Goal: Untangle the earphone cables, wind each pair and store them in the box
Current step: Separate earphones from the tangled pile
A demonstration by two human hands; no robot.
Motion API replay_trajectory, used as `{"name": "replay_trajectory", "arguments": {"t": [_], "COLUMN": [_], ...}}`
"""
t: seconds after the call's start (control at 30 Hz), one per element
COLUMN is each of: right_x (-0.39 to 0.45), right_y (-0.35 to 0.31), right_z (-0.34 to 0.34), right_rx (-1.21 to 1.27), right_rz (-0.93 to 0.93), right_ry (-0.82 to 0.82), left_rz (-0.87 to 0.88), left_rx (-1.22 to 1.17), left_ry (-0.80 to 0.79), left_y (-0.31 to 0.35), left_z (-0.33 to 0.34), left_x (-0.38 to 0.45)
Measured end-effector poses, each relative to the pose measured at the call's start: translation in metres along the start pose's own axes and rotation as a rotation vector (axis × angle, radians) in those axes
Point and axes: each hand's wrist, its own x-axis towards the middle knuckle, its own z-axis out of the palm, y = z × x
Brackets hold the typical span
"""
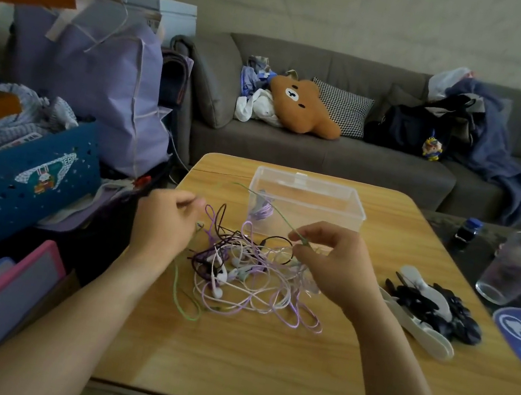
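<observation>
A tangle of earphone cables (248,275), white, purple, lilac and black, lies in the middle of the wooden table (257,364). A thin green cable (265,203) runs taut above it between my hands, and its loose end (180,298) loops down at the left of the pile. My left hand (166,220) pinches one end of the green cable. My right hand (331,262) pinches the green cable over the right side of the pile. Behind stands a clear plastic box (307,207), lid off, with a wound purple pair (262,210) inside.
Black and white clips or hair items (431,306) lie right of the pile. A drinking glass (518,269) and a small bottle (467,232) stand at the far right. A blue basket (22,176) and bags crowd the left. A grey sofa (329,153) is behind.
</observation>
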Motion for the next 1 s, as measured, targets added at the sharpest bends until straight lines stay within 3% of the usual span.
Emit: {"name": "replay_trajectory", "arguments": {"t": [0.17,0.3,0.43,0.5,0.63,0.77,0.87,1.0], "right_x": [0.003,0.001,0.000,-0.001,-0.004,-0.008,-0.011,-0.014], "right_y": [0.002,0.004,0.003,0.000,-0.007,-0.016,-0.018,-0.018], "right_z": [0.000,0.001,0.003,0.004,0.010,0.017,0.021,0.024], "right_rx": [-0.066,-0.251,-0.461,-0.398,-0.196,-0.072,-0.064,-0.048], "right_rz": [-0.014,-0.008,-0.003,-0.066,-0.244,-0.465,-0.537,-0.505], "right_ry": [0.198,0.035,-0.064,-0.019,0.142,0.235,0.241,0.142], "left_rz": [-0.073,-0.223,-0.434,-0.334,0.179,0.573,0.648,0.563], "left_rx": [-0.404,-0.643,-0.577,-0.385,-0.254,-0.196,-0.084,-0.119], "left_ry": [0.120,0.138,0.041,0.024,0.099,-0.128,-0.191,-0.219], "left_y": [0.014,0.015,0.008,0.014,0.049,0.075,0.075,0.066], "left_z": [-0.014,-0.023,-0.023,-0.025,-0.034,-0.021,-0.012,-0.014], "left_x": [0.001,0.003,0.009,0.003,-0.018,-0.037,-0.038,-0.032]}}
